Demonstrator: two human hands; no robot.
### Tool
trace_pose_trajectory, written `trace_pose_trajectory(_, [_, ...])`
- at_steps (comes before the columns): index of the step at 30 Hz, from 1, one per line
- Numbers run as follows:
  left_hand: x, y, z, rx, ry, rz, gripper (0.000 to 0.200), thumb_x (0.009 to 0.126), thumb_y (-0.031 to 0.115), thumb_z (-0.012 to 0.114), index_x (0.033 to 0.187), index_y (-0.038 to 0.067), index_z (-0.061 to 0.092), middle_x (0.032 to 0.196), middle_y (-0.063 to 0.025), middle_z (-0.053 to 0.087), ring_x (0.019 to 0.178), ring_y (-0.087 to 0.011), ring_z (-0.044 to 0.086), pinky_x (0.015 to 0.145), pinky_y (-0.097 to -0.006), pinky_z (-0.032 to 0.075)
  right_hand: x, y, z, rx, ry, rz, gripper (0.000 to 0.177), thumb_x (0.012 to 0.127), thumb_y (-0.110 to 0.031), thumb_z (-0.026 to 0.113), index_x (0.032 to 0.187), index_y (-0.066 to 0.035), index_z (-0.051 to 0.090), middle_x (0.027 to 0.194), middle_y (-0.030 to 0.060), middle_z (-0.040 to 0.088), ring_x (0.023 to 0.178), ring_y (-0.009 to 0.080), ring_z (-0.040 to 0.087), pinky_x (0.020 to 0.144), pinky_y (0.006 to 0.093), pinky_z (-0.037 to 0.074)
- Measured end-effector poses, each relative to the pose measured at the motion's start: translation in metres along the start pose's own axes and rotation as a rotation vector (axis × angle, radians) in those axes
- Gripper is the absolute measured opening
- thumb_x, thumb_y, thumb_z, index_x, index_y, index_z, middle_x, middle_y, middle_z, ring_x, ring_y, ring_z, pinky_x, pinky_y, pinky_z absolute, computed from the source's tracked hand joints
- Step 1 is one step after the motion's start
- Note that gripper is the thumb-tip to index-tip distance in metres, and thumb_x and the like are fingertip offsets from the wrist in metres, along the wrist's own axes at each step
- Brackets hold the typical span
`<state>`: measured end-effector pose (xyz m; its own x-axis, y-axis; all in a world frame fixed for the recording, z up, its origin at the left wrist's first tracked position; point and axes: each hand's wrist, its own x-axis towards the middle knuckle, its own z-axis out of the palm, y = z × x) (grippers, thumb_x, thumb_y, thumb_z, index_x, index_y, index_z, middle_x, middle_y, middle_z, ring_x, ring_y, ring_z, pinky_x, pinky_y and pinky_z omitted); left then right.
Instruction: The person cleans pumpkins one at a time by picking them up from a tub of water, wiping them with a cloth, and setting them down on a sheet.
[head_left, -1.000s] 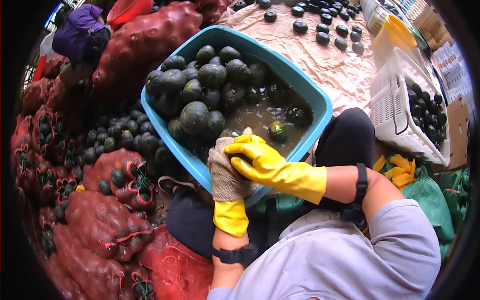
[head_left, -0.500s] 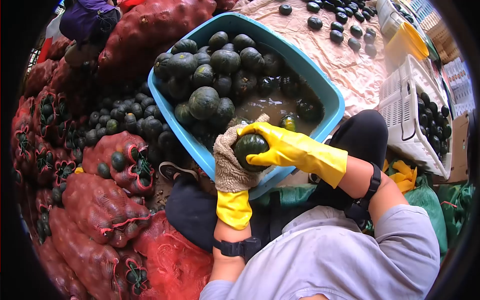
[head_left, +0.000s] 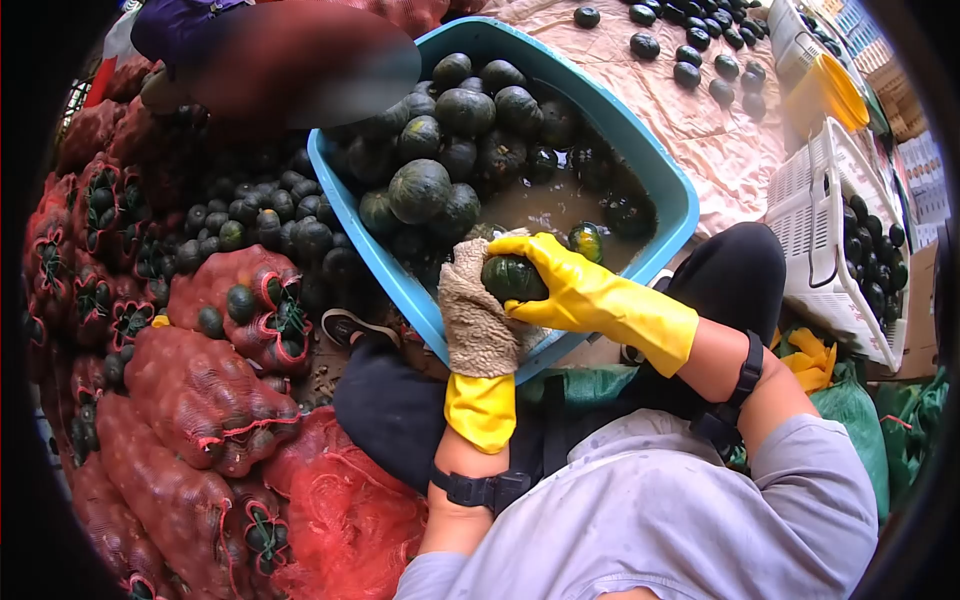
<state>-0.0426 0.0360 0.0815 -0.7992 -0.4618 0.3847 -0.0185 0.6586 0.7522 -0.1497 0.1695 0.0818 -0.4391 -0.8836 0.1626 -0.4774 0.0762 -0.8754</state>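
Observation:
A small dark green kabocha squash (head_left: 512,279) is held over the near rim of a blue tub (head_left: 411,310). My right hand (head_left: 570,283), in a yellow rubber glove, grips it from the right with thumb and fingers around it. My left hand (head_left: 478,318) is covered by a tan towelling cloth (head_left: 482,335) over its yellow glove and cups the squash from the left. The cloth hides its fingers. Inside the tub, several dark squashes (head_left: 420,191) are heaped at the left, above murky brown water (head_left: 520,215).
Red mesh sacks of squashes (head_left: 205,395) crowd the left, beside a loose pile (head_left: 270,215). A white crate of squashes (head_left: 815,230) and a yellow bucket (head_left: 828,92) stand at right. More squashes lie on a pinkish sheet (head_left: 700,145). Another person's blurred arm (head_left: 300,65) reaches across the upper left.
The squash has turned between my hands, and the cloth has shifted up around its left side. A blurred arm of another person has swung in towards the tub's far left rim.

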Motion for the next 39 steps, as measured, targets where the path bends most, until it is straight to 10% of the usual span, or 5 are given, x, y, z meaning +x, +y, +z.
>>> trace_pose_trajectory(12, [-0.013, -0.015, 0.005, 0.391, -0.123, -0.015, 0.069, 0.062, 0.037, 0.092, 0.124, 0.018, 0.069, 0.114, -0.0063, 0.070, 0.107, -0.0329, 0.067, 0.086, -0.0461, 0.054, -0.002, 0.016, 0.033, 1.265, 0.200, 0.683, 0.073, 0.099, -0.031, 0.082, 0.159, -0.012, 0.045, 0.147, 0.0143, 0.059, 0.132, 0.0298, 0.063, 0.108, 0.0472, 0.057])
trace_pose_trajectory(22, [0.002, 0.009, 0.013, 0.381, -0.143, -0.066, 0.077, 0.073, 0.012, 0.080, 0.144, -0.002, 0.053, 0.140, -0.0297, 0.057, 0.130, -0.0484, 0.058, 0.108, -0.0533, 0.050, 0.003, 0.041, 0.030, 0.192, 0.339, 0.203, 0.075, 0.086, -0.016, 0.091, 0.151, -0.010, 0.053, 0.134, 0.0183, 0.066, 0.125, 0.0322, 0.066, 0.110, 0.0426, 0.053])
trace_pose_trajectory(30, [0.009, -0.013, 0.003, 0.277, -0.169, 0.142, 0.060, 0.075, 0.016, 0.082, 0.133, 0.013, 0.069, 0.125, -0.0147, 0.069, 0.121, -0.0390, 0.065, 0.102, -0.0508, 0.050, -0.024, 0.020, 0.035, -0.340, 0.156, 0.097, 0.083, 0.074, -0.020, 0.095, 0.147, -0.008, 0.058, 0.133, 0.0251, 0.064, 0.124, 0.0476, 0.062, 0.104, 0.0505, 0.054])
trace_pose_trajectory(37, [0.019, -0.008, -0.019, -0.011, -0.263, 0.176, 0.059, 0.060, 0.028, 0.094, 0.116, 0.017, 0.078, 0.110, -0.0108, 0.076, 0.106, -0.0380, 0.071, 0.093, -0.0517, 0.054, -0.012, 0.002, 0.004, -0.031, 0.046, -0.044, 0.072, 0.079, -0.018, 0.093, 0.143, -0.006, 0.062, 0.133, 0.0265, 0.065, 0.126, 0.0449, 0.063, 0.110, 0.0475, 0.052])
trace_pose_trajectory(39, [0.010, -0.016, -0.009, -0.029, -0.187, 0.149, 0.061, 0.061, 0.035, 0.094, 0.118, 0.019, 0.077, 0.114, -0.0074, 0.075, 0.110, -0.0336, 0.071, 0.094, -0.0502, 0.053, -0.014, 0.007, 0.011, 0.506, 0.033, 0.297, 0.067, 0.086, -0.018, 0.090, 0.146, -0.006, 0.060, 0.137, 0.0196, 0.065, 0.130, 0.0312, 0.064, 0.113, 0.0423, 0.051])
